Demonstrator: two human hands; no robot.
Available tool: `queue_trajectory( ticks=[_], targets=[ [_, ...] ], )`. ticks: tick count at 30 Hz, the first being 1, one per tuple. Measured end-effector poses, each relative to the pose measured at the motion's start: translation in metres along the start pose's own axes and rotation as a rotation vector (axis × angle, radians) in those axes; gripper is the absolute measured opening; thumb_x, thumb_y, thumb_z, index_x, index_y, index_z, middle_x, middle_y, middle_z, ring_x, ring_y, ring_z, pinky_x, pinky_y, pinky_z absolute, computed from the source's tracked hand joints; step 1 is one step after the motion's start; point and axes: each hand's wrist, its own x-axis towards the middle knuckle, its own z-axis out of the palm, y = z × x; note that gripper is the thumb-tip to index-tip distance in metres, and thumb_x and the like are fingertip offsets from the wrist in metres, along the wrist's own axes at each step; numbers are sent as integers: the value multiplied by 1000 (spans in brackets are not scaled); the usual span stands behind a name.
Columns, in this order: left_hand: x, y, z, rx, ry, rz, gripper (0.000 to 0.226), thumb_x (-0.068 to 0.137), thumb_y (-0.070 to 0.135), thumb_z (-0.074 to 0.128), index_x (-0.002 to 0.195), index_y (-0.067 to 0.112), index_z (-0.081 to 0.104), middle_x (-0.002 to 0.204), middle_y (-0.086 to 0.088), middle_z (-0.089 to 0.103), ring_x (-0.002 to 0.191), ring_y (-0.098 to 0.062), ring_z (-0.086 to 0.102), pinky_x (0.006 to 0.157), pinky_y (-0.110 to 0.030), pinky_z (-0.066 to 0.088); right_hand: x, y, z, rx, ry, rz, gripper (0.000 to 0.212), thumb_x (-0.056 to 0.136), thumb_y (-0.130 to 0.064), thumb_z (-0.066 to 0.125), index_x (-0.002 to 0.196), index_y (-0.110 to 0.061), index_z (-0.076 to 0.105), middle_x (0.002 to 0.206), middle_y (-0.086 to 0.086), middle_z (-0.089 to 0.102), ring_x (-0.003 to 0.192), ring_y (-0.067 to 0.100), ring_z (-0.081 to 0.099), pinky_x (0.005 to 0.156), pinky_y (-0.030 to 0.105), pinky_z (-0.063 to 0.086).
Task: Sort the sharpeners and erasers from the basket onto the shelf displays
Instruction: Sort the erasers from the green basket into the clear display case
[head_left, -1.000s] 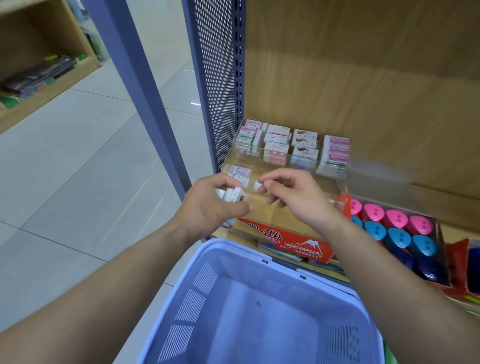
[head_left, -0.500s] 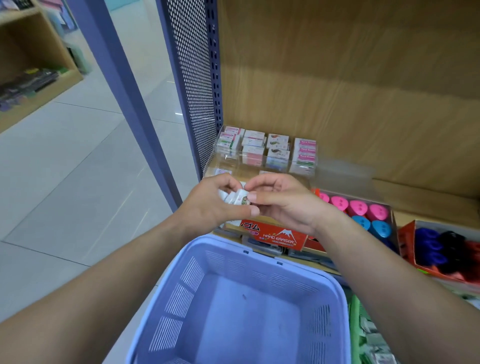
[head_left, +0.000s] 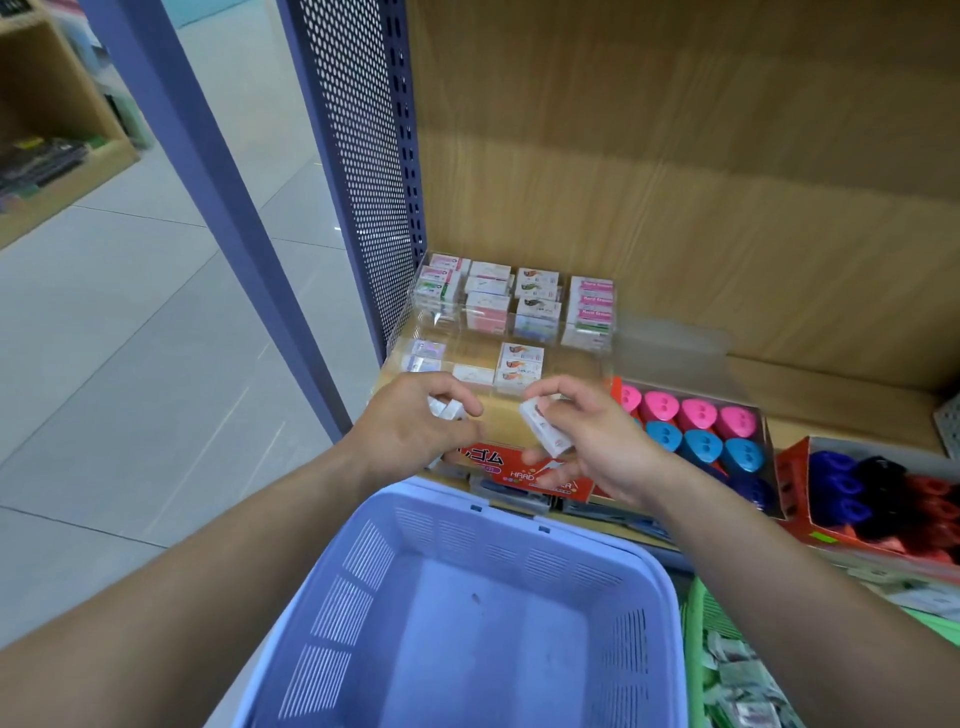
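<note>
Small erasers (head_left: 445, 409) are gripped in the left hand (head_left: 410, 431); one eraser (head_left: 545, 434) is pinched by the right hand (head_left: 592, 441) fingers (head_left: 558, 387).

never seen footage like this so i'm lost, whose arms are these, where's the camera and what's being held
No machine here: these are a person's bare arms, filmed by one camera worn on the head, looking forward and down. The left hand holds a few erasers; the right hand pinches one eraser. Below is a blue basket, nothing showing inside. On the shelf behind sit a clear tray of boxed erasers and a box of pink and blue sharpeners.
</note>
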Motion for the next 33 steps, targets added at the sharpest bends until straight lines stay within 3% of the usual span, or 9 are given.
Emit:
queue_trajectory(
  ticks=[3, 6, 11, 14, 18, 22, 27, 30, 33],
  targets=[
    [4, -10, -1, -13, 25, -16, 9, 86, 11, 76, 92, 17, 72, 103, -13, 67, 60, -21, 64, 57, -37, 54, 9, 12, -17, -191, 143, -32, 11, 101, -17, 58, 111, -19, 63, 93, 5, 62, 59, 13, 56, 52, 26, 48],
    [5, -16, -1, -8, 3, -36, 9, 89, 18, 73, 95, 23, 71, 96, -13, 68, 61, -21, 60, 72, -49, 58, 23, 12, -30, -268, 219, -55, 10, 97, -12, 64, 105, -17, 64, 86, 5, 67, 63, 13, 61, 61, 22, 52],
    [9, -18, -4, -29, -33, -32, 12, 92, 27, 72, 102, 25, 67, 99, 2, 57, 59, -17, 59, 76, -42, 56, 63, -8, -29, -234, 269, -175, 20, 94, 2, 63, 108, -11, 70, 108, 8, 68, 82, 24, 76, 79, 34, 63],
    [14, -22, -6, -46, -4, -48, 11, 93, 26, 71, 102, 26, 65, 108, 1, 56, 61, -19, 59, 72, -40, 55, 99, -11, -27, -416, 386, -218, 11, 92, -9, 70, 99, -17, 69, 98, 10, 70, 68, 21, 74, 64, 34, 62],
    [16, -26, -11, -55, 36, -43, 9, 94, 23, 70, 102, 25, 66, 107, 2, 56, 60, -16, 57, 56, -24, 47, 131, -8, -31, -670, 475, -276, 11, 88, -21, 76, 96, -22, 70, 80, -8, 64, 69, 6, 61, 56, 17, 46],
    [15, -28, -11, -50, 44, -37, 7, 96, 21, 68, 102, 24, 69, 114, 0, 55, 74, -15, 59, 54, -15, 47, 147, 1, -32, -849, 419, -323, 7, 92, -23, 69, 95, -27, 72, 91, -6, 71, 84, 14, 66, 73, 32, 56],
    [19, -24, -9, -125, 38, -67, 8, 95, 20, 69, 103, 21, 71, 105, -1, 54, 67, -18, 56, 53, -23, 48, 150, 3, -36, -1133, 269, -275, 19, 99, -24, 58, 109, -23, 74, 109, 0, 74, 93, 19, 67, 84, 40, 57],
    [19, -21, -7, -149, 47, -63, 11, 93, 19, 72, 104, 19, 71, 101, 1, 55, 63, -16, 57, 51, -23, 47, 136, -2, -33, -987, 334, -312, 24, 100, -20, 56, 118, -18, 72, 119, 1, 72, 106, 19, 65, 90, 33, 52],
    [17, -13, -5, -178, 65, -54, 14, 90, 18, 76, 103, 18, 70, 97, -2, 56, 61, -15, 56, 44, -21, 44, 94, -8, -19, -667, 445, -394, 18, 98, -18, 60, 108, -20, 75, 107, -8, 73, 95, 8, 64, 84, 24, 49]
  ],
)
